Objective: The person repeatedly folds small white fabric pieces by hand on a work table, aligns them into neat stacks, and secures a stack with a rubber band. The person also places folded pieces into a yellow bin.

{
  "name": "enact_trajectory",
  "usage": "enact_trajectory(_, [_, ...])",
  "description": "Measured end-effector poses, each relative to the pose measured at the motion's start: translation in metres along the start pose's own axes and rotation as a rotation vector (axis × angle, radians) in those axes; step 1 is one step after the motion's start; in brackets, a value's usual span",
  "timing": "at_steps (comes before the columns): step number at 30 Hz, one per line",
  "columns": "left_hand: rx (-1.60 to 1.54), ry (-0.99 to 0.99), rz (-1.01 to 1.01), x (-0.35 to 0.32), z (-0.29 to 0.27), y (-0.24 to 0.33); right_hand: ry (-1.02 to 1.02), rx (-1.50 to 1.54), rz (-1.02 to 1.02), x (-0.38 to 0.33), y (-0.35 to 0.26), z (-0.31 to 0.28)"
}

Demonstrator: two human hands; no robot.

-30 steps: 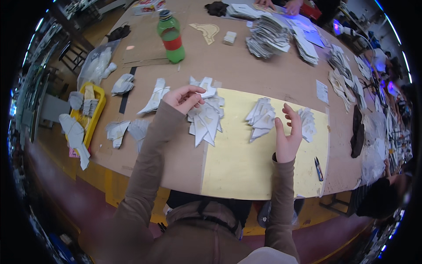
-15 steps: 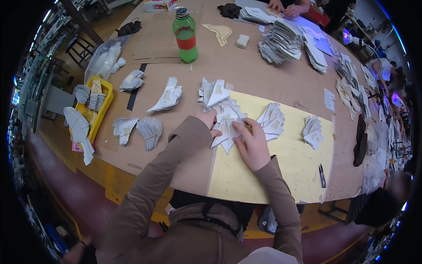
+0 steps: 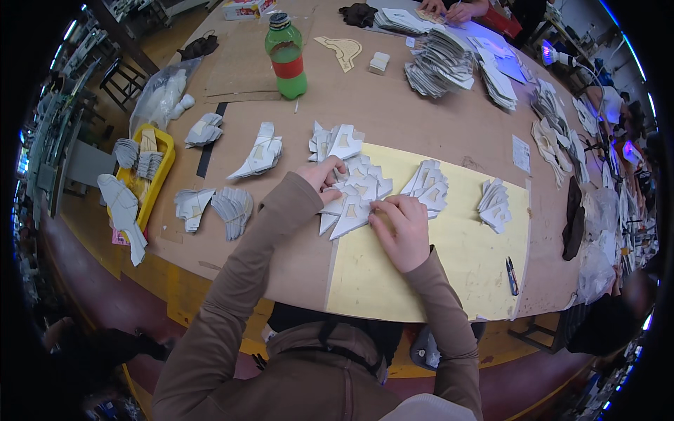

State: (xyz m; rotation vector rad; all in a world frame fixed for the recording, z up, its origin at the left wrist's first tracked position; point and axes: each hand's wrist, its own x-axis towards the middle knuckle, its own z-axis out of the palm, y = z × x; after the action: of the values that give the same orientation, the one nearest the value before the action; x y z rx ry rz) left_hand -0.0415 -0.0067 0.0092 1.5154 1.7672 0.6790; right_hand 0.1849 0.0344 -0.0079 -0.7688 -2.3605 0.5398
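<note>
Before me lies a fanned pile of white, flat cut pieces (image 3: 359, 184) with small cut-out windows, partly on the yellow sheet (image 3: 449, 274). My left hand (image 3: 321, 177) is closed over the pile's left edge, fingers curled and thumb lower down. On the opposite side my right hand (image 3: 403, 231) pinches the edge of the lowest white piece (image 3: 349, 215) between thumb and fingers. Just above, another bunch of white pieces (image 3: 344, 142) touches the pile. A fanned stack (image 3: 427, 186) rests right of my right hand, and a smaller stack (image 3: 494, 206) farther right.
Thread snips (image 3: 512, 276) lie at the sheet's right. Tied bundles (image 3: 233, 212) and a yellow bin (image 3: 167, 163) stand left. A green bottle (image 3: 286, 59) stands behind, a tall stack (image 3: 441, 67) far right. A co-worker's hands (image 3: 460, 11) work across the table.
The view has shifted slightly. My right fingers have slid off the pile's top to its right edge, and my left hand has moved up a little. A dark-clothed person now shows at lower left.
</note>
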Motion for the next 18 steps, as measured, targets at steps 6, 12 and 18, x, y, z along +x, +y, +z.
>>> enact_trajectory(6, [0.209, -0.027, 0.313, -0.004, 0.003, -0.005, -0.036, -0.102, -0.150, 0.006, -0.009, 0.008])
enact_trajectory(12, [0.163, -0.118, 0.170, -0.005, -0.002, -0.011, -0.002, -0.039, -0.128, 0.002, -0.004, 0.004])
enact_trajectory(18, [0.001, 0.017, 0.188, -0.007, -0.026, -0.008, 0.195, 0.142, 0.062, 0.001, 0.004, -0.018])
